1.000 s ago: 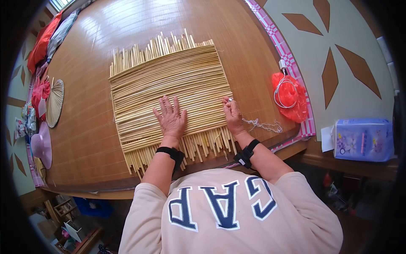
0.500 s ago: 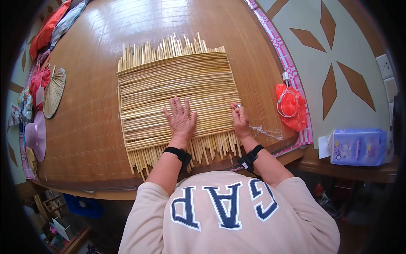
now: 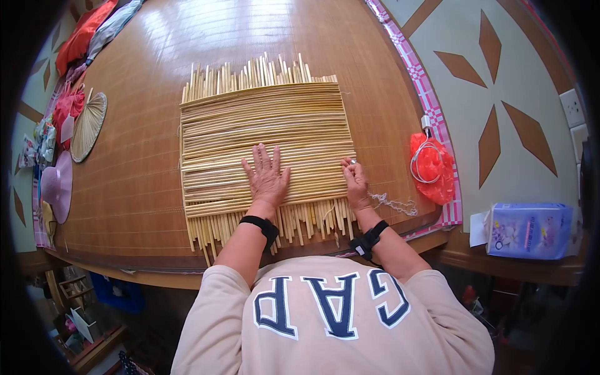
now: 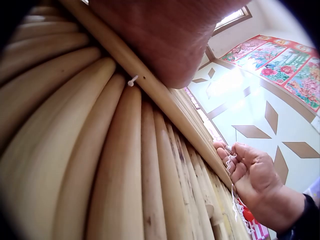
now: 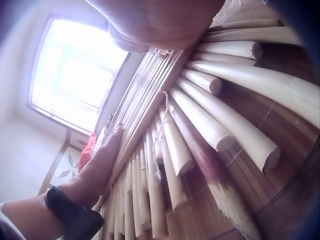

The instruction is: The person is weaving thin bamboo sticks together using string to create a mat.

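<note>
A mat of pale reed stalks (image 3: 269,119), laid in two crossing layers, lies on the brown surface. My left hand (image 3: 267,182) rests flat on its near half, fingers spread and pointing away from me. At the mat's right edge, my right hand (image 3: 355,182) has its fingers curled and pinches a thin needle (image 4: 235,133), which shows upright in the left wrist view. White thread (image 4: 230,164) hangs by those fingers and runs down along the mat's edge. A knotted thread end (image 5: 161,135) dangles over the stalk ends in the right wrist view.
Loose white thread (image 3: 394,205) lies right of the mat, near a red plastic bag (image 3: 432,172) with a white cable. A hand fan (image 3: 89,128) and a pink hat (image 3: 59,187) lie at the left. A purple package (image 3: 528,231) stands at the right.
The head view has shifted, so the mat sits further right and lower. My left hand stays flat on the mat; my right hand stays at its right edge, still pinching.
</note>
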The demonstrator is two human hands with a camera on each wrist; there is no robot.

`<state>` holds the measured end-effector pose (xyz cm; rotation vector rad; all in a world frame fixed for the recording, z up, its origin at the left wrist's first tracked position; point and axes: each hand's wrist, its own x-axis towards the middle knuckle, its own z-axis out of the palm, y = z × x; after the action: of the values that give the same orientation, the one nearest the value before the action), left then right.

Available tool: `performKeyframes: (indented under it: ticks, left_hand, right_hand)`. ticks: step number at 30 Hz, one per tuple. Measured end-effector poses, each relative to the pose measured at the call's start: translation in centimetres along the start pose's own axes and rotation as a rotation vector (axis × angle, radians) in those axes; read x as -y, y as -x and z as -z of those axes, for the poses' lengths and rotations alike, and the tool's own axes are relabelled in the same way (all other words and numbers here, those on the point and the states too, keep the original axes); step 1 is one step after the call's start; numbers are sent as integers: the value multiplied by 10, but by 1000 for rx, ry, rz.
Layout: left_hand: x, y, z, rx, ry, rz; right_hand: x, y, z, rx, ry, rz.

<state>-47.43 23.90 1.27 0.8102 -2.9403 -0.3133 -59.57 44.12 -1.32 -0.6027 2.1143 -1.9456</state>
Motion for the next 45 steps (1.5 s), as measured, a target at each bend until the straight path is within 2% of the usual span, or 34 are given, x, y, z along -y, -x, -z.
performKeyframes:
  ticks: [1,3,6,9,12,17,19,24,27,31,37,39,45]
  left_hand:
    - [0,0,0,-7,2,-3]
    - [-1,0,-1,-2,-7,-3]
    - [-1,-1,0,4,-31,-4]
    - [-1,-1,-2,4,-50,-17]
    - [-1,-2,-4,-10,-81,-16]
    - [6,-4,-17,8,-91,-42]
    - [6,-4,-19,-27,-111,-32]
    - [10,-6,-20,18,-137,-28]
    - [13,-4,-22,-41,-30,-41]
    - [12,-7,-16,32,-43,-7]
    - [-16,1,0,-131,70,-7]
    - [-38,8,4,-155,297,-205]
    - [-121,42,17,-88,307,-444]
  right_hand:
    - [0,-1,2,-1,-2,1]
    - [0,-1,3,-3,-229,-118]
    - [2,-4,7,10,-399,-211]
    - [26,-9,15,10,-526,-323]
    - [46,-14,37,50,-595,-301]
    - [73,-6,104,-96,-558,-312]
    - [80,4,137,-118,-488,-277]
    - [93,35,193,-193,-332,-262]
    - [97,52,213,-165,-297,-271]
    - [111,58,224,-183,-264,-258]
    - [116,55,227,-134,-215,-222]
    - [114,54,223,-118,-210,-221]
    - [95,48,206,-27,-204,-321]
